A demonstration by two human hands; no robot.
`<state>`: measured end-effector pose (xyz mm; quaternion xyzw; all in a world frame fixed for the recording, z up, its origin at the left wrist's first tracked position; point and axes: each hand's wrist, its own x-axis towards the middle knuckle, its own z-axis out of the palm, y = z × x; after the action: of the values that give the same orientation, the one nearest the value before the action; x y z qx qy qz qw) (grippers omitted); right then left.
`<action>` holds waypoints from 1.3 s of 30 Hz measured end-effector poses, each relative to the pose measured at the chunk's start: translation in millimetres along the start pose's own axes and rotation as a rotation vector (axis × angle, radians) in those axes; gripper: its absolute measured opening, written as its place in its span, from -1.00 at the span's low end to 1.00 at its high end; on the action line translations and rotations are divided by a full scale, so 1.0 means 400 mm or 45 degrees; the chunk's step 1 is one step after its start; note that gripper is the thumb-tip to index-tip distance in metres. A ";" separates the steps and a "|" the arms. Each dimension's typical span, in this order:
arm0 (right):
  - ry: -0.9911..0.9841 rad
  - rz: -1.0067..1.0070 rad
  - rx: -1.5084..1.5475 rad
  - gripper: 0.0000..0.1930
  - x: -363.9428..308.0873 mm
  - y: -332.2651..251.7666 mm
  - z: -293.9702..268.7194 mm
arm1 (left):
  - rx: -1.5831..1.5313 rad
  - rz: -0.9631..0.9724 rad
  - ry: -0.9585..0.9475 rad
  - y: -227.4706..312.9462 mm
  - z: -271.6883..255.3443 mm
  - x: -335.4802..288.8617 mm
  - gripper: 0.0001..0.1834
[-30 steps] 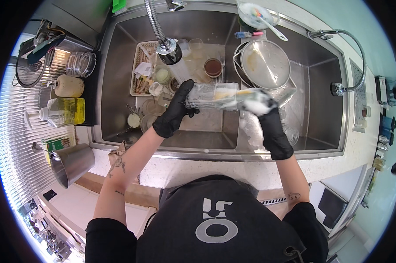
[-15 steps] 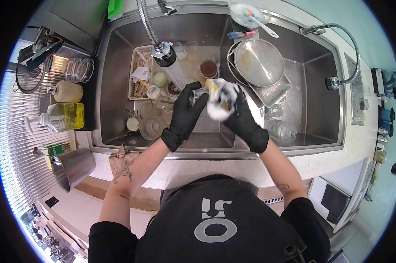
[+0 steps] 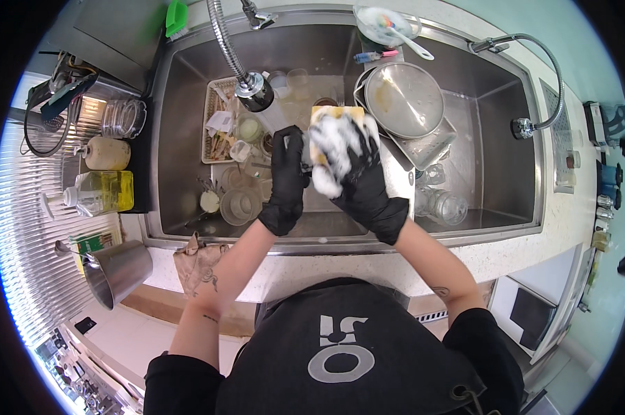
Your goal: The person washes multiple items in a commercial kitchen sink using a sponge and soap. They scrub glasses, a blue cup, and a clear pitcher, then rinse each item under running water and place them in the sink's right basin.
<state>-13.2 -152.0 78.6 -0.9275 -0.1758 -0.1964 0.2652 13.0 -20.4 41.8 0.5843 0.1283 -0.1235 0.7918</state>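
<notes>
Both my hands wear black gloves and are over the left sink basin. My right hand (image 3: 362, 173) presses a yellow sponge (image 3: 328, 111) covered in white foam, its fingers partly buried in the suds. Right beside it, my left hand (image 3: 287, 169) is closed around a small clear container (image 3: 306, 149), mostly hidden by the glove and the foam. The sponge is against or very near the container's side. A spray faucet head (image 3: 254, 91) hangs just beyond my left hand.
In the left basin are a wicker basket (image 3: 207, 138) of small items and clear cups (image 3: 241, 206). A round metal lid (image 3: 404, 100) rests on trays over the divider. Glass jars (image 3: 449, 207) lie in the right basin. A second faucet (image 3: 523, 128) arches at right.
The sponge has turned so its yellow face shows flat and wide. My right hand has shifted left, its fingers now spread over the foam. My left hand has turned more upright.
</notes>
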 end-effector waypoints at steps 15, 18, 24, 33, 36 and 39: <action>0.233 1.102 1.962 -0.52 0.003 0.060 -0.062 | -0.086 0.111 0.081 0.040 -0.003 -0.028 -0.62; 0.055 0.983 1.611 -0.52 -0.033 0.065 -0.080 | 0.042 0.189 -0.051 0.063 -0.009 -0.034 -0.59; 0.086 1.042 1.555 -0.68 -0.049 0.068 -0.075 | 0.082 0.244 -0.152 0.054 -0.018 -0.043 -0.61; 0.054 1.037 1.553 -0.74 -0.044 0.035 -0.102 | 0.254 -0.099 -0.546 0.110 -0.074 -0.025 -0.50; -0.125 0.615 1.073 -0.76 -0.148 0.164 0.003 | -0.072 -0.858 -0.459 0.036 -0.088 -0.006 -0.50; -0.139 0.723 1.134 -0.84 -0.199 0.214 -0.010 | 0.089 -0.204 -0.629 0.050 -0.048 -0.051 -0.65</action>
<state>-46.0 -240.4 9.1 -0.7450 0.0024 0.0253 0.6666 -0.2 4.9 61.3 0.5514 -0.0275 -0.3293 0.7660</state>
